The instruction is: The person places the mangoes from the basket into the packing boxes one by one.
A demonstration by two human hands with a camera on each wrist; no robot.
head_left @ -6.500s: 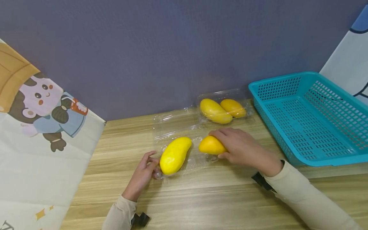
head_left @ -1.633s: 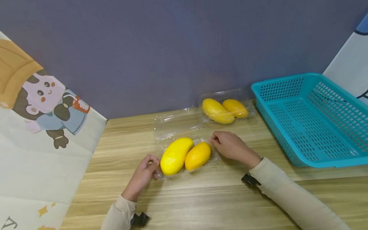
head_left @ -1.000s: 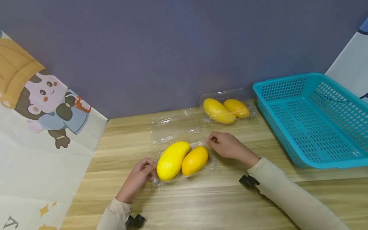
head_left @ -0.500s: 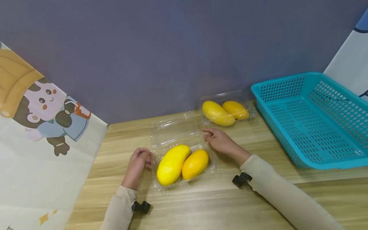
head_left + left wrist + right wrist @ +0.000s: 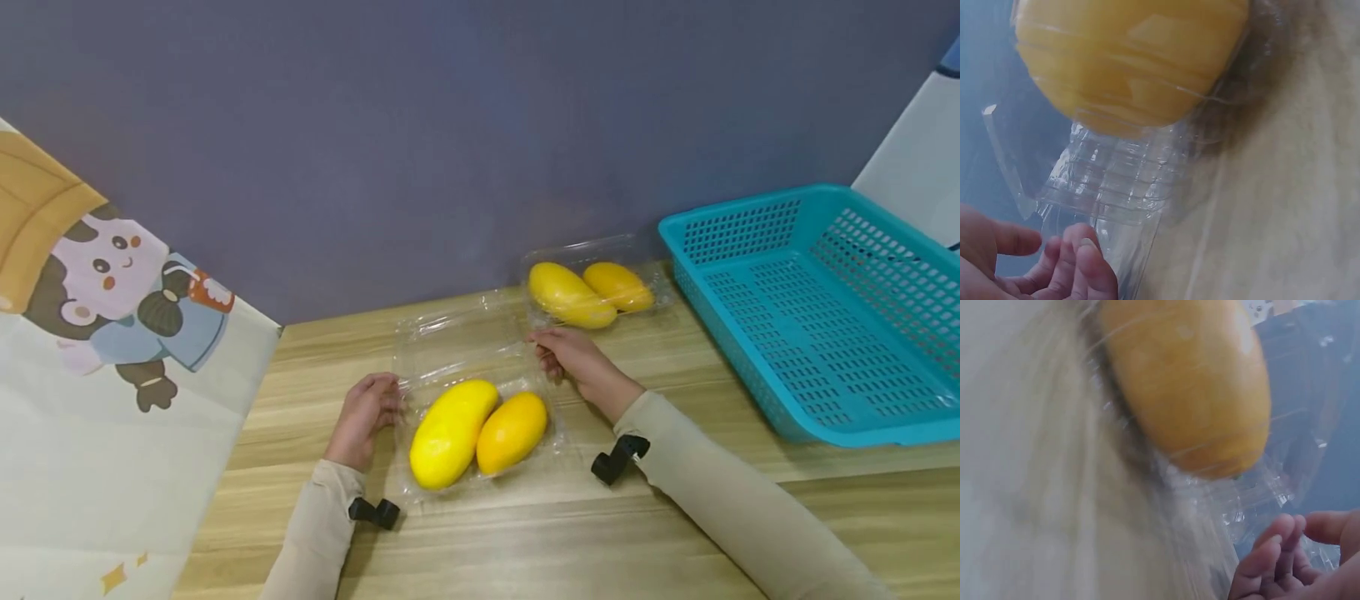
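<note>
A clear plastic clamshell box (image 5: 457,346) lies on the table, its lid folded back. In its base sit a large yellow mango (image 5: 450,437) and a smaller orange-yellow mango (image 5: 512,433), side by side. My left hand (image 5: 363,421) is at the box's left edge near the hinge, fingers loosely bent; the left wrist view shows a small gap between thumb (image 5: 1019,239) and fingers. On the opposite side, my right hand (image 5: 573,362) has thumb and fingertips together at the lid's edge, seemingly pinching it; the other fingers are curled. Transparency makes the exact contact hard to see.
Behind, a second clear clamshell (image 5: 592,250) covers two more mangoes (image 5: 572,296). A turquoise perforated basket (image 5: 795,333) stands at the right. A dark blue-grey wall (image 5: 450,150) rises behind the wooden table (image 5: 480,550), with a cartoon-printed sheet (image 5: 90,467) at left.
Earlier, my right hand set the smaller mango beside the larger one. The box then shifted slightly toward me. Both hands have since moved from the base up to the edges by the lid.
</note>
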